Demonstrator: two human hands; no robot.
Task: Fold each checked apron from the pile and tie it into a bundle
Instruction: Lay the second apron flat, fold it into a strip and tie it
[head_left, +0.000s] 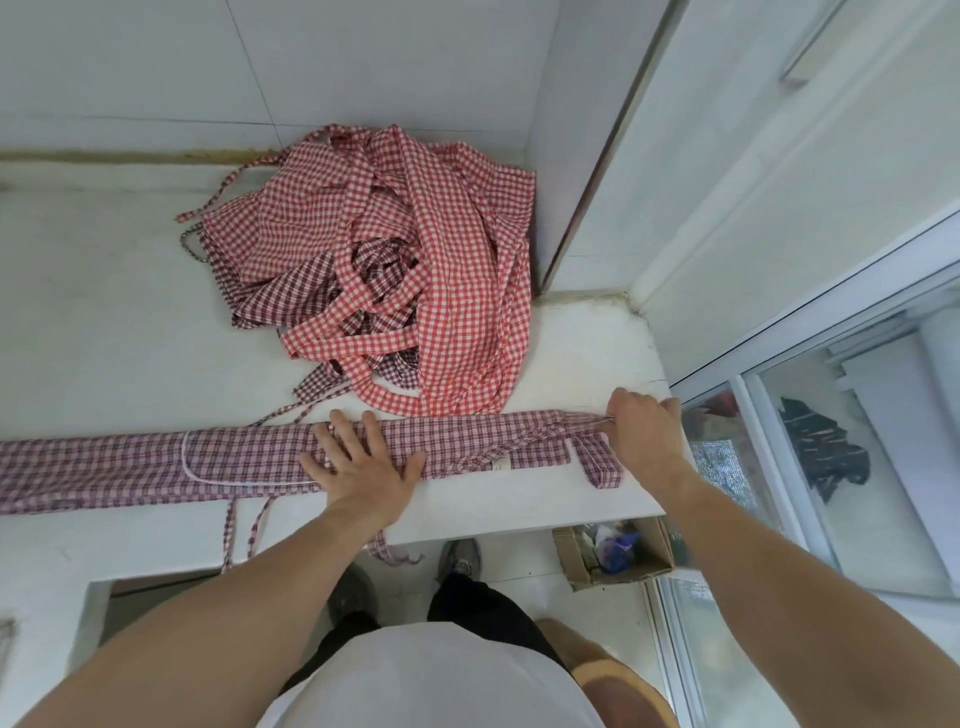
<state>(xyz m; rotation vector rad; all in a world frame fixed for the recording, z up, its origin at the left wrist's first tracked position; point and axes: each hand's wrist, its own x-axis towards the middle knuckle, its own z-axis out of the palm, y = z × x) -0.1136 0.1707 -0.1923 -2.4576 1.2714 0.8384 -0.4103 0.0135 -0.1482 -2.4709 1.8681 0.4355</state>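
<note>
A dark purple checked apron (156, 460) lies folded into a long narrow strip along the front of the white counter (93, 322). My left hand (361, 465) presses flat on the strip near its middle, fingers spread. My right hand (644, 428) grips the strip's right end, where the straps gather. One strap end (597, 465) lies loose beside that hand. Thin ties (244, 530) hang over the counter's front edge. Behind the strip sits the pile of red and purple checked aprons (395, 260), tangled with their straps.
A wall corner and a sliding glass door frame (727, 364) stand to the right of the counter. On the floor below are an open cardboard box (613, 551) with rubbish and my shoes (460, 556). A tiled wall runs behind the counter.
</note>
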